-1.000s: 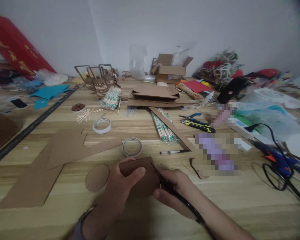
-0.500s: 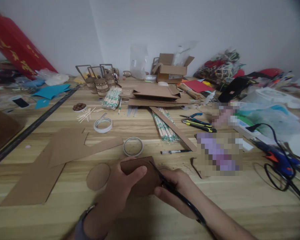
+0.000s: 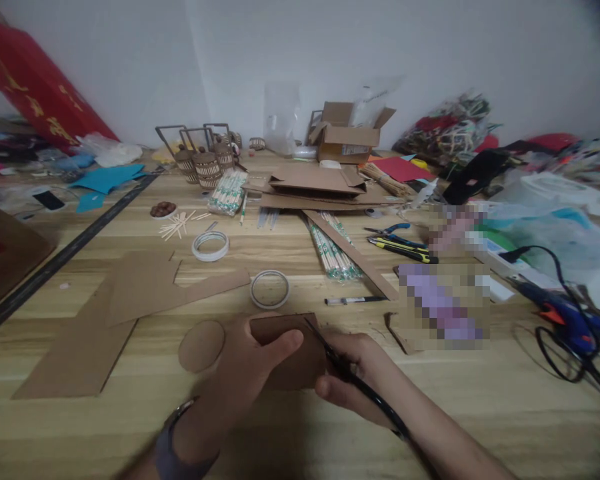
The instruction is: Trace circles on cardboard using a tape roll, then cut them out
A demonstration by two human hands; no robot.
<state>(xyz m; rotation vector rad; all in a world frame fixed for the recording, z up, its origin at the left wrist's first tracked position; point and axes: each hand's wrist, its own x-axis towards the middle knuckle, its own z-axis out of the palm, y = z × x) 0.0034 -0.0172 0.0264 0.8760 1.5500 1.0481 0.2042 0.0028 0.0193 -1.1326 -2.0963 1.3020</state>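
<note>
My left hand (image 3: 250, 363) grips a piece of brown cardboard (image 3: 300, 363), its thumb lying across the top face. In my right hand (image 3: 363, 373) is a pair of black scissors (image 3: 353, 377), its blades at the cardboard's right edge. How far the blades are parted is hard to see. A cut cardboard disc (image 3: 201, 347) lies on the table just left of my left hand. Beyond the held piece rests a roll of tape (image 3: 270, 289), with a second tape roll (image 3: 211, 247) farther back. A black pen (image 3: 355, 301) lies past my right hand.
Flat cardboard sheets (image 3: 75, 353) lie at left. Wrapped stick bundles (image 3: 333, 250), pliers (image 3: 390, 230), a yellow utility knife (image 3: 403, 251) and stacked cardboard (image 3: 317, 180) sit farther back. A blue glue gun (image 3: 563, 317) with its cable is at right. Small baskets (image 3: 207, 170) stand behind.
The whole view has shifted a little, so things sit slightly farther right. Both hands keep hold of the cardboard and the scissors, in nearly the same pose.
</note>
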